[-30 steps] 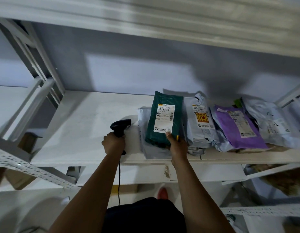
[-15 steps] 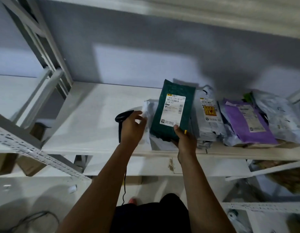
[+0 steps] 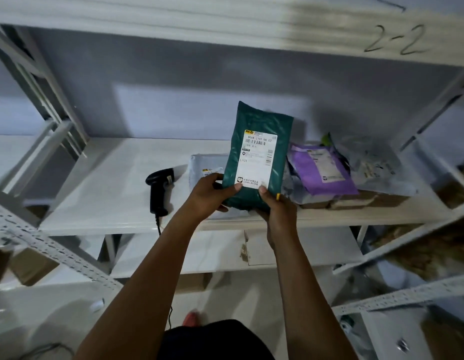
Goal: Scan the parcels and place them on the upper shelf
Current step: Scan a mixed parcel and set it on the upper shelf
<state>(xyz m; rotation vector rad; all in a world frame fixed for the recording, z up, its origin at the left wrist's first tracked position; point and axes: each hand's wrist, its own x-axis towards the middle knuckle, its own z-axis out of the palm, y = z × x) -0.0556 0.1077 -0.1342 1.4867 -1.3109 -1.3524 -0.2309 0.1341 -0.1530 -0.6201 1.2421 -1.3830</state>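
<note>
Both our left hand and right hand clamp fingers round the green parcel; placing seems next, needing a lift to the upper shelf above our fingers.

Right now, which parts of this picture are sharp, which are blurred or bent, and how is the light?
Head view: the green parcel, held by the left hand and right hand, is fairly sharp; the purple parcel beside it is smeared; the upper shelf edge is streaked with blur; the wide lens splays the posts; light is dim, bluish, with a paler patch on the back wall.
</note>
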